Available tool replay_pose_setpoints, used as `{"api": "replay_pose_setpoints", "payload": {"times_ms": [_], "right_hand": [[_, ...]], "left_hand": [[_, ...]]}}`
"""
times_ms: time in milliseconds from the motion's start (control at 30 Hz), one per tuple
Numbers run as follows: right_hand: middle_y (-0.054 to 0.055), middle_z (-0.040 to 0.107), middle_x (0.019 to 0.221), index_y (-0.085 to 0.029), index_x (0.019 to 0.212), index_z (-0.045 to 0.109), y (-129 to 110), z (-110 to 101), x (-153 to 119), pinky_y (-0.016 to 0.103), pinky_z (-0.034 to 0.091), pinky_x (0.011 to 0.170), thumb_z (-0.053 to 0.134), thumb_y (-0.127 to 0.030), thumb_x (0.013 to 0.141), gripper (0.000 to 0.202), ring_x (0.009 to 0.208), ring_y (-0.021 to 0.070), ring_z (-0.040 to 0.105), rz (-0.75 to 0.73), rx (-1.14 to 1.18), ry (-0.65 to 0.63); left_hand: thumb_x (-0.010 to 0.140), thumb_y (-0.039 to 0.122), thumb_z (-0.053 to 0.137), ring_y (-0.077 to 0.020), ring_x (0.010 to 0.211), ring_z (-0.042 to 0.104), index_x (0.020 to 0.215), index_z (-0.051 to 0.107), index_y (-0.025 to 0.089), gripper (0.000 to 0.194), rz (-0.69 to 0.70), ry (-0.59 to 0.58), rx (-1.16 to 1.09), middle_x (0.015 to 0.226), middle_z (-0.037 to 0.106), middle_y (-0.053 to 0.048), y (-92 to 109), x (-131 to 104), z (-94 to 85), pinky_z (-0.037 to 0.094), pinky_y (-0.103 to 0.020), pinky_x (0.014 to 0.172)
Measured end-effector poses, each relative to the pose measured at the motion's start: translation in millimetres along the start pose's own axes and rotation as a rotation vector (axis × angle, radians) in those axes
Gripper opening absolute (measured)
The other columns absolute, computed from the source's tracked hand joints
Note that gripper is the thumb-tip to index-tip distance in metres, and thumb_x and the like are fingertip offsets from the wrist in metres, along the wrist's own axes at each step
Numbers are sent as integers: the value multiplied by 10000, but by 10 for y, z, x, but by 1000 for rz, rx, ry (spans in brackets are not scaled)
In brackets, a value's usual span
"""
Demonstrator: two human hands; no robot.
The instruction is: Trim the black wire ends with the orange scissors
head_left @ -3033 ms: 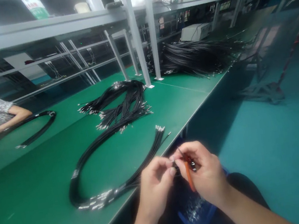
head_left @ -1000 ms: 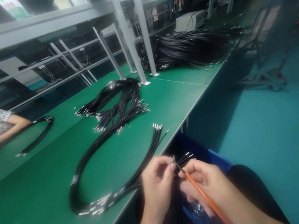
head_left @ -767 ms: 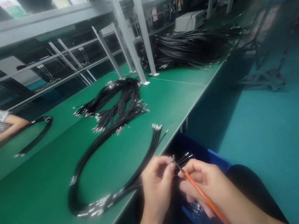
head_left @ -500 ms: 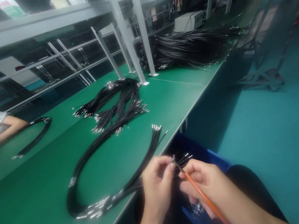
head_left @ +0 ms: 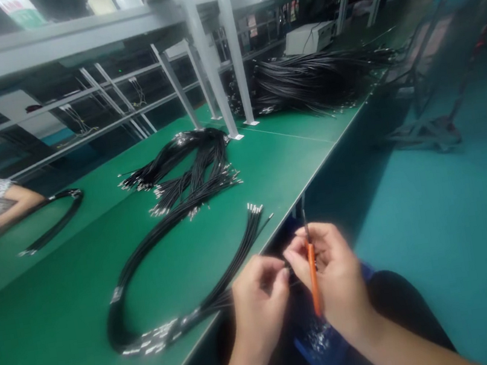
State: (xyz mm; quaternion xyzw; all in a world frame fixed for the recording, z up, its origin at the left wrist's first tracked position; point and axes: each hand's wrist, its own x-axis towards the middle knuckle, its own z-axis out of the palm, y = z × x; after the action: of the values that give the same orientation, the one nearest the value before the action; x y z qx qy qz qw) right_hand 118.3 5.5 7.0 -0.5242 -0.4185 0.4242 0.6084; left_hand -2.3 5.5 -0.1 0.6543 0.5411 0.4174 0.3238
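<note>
My left hand (head_left: 262, 292) is closed in a pinch at the table's front edge, its fingertips on the end of a thin black cable. A bundle of black cables (head_left: 138, 256) with pale tips curves over the table and runs to this hand. My right hand (head_left: 335, 275) is closed around a slim orange-handled tool (head_left: 314, 278) with a thin dark metal tip, which points upward, away from me. The thumb and forefinger of this hand come close to my left fingertips. Whether they also pinch the cable is hidden.
Below my hands sits a blue bin (head_left: 312, 349) with small shiny pieces. More black cable bundles (head_left: 194, 159) lie on the green table (head_left: 64, 331), and a large heap (head_left: 311, 81) lies behind the shelf posts (head_left: 207, 60). A co-worker's arm (head_left: 10, 211) rests at the left.
My right hand has moved up and turned, so the orange-handled tool now stands nearly upright, its tip away from my left fingertips. My left hand has barely moved.
</note>
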Motion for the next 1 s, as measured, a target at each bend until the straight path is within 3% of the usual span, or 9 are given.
{"api": "replay_pose_setpoints", "payload": {"times_ms": [200,333,567,633,733,800,867,1000], "right_hand": [[-35,570,768,-249,922,469,46,85,-17,264,509,678,661,-148,719,297,722,143,607,178,213,-70],[-39,581,774,-250,913,476,39,83,-33,263,504,716,681,-143,683,327,753,143,608,221,303,-82],[-31,621,768,-227,930,516,-56,-51,-17,253,480,712,744,-174,659,358,734,138,601,261,243,-157],[-26,636,738,-207,911,540,-89,-158,12,227,455,636,734,-175,668,312,655,113,573,321,226,-285],[2,670,668,-170,875,574,-102,-327,75,194,346,468,677,-192,690,213,477,72,463,458,246,-652],[16,685,635,-156,860,584,-71,-403,114,185,284,421,664,-204,669,213,411,54,403,524,297,-831],[25,692,622,-148,858,588,-18,-437,141,180,252,403,668,-225,655,231,379,44,379,574,348,-902],[46,695,622,-131,861,594,49,-425,156,175,230,382,670,-287,688,245,350,35,374,615,413,-926]], "left_hand": [[803,186,582,-156,644,589,734,629,176,84,-8,28,-17,699,645,-9,-14,-3,5,441,-252,622],[799,204,590,-157,661,582,751,629,171,70,-50,15,-126,716,642,-12,-26,11,-13,440,-247,633],[789,248,623,-115,635,482,734,584,152,118,-214,-143,-564,684,556,7,-26,94,-104,377,-213,615],[786,234,614,-103,607,442,723,579,145,114,-251,-200,-674,659,530,8,-25,119,-137,352,-208,596],[761,231,608,-109,592,416,710,584,141,106,-297,-249,-739,634,509,1,-14,142,-177,338,-218,581],[735,250,618,-112,578,403,695,582,144,119,-325,-264,-755,619,494,-1,-1,149,-193,331,-222,564],[711,268,636,-112,564,392,686,582,147,135,-343,-271,-759,607,481,1,13,149,-201,324,-222,551],[699,285,658,-112,564,400,689,593,151,149,-316,-274,-757,607,489,6,19,137,-207,329,-224,562]]}}
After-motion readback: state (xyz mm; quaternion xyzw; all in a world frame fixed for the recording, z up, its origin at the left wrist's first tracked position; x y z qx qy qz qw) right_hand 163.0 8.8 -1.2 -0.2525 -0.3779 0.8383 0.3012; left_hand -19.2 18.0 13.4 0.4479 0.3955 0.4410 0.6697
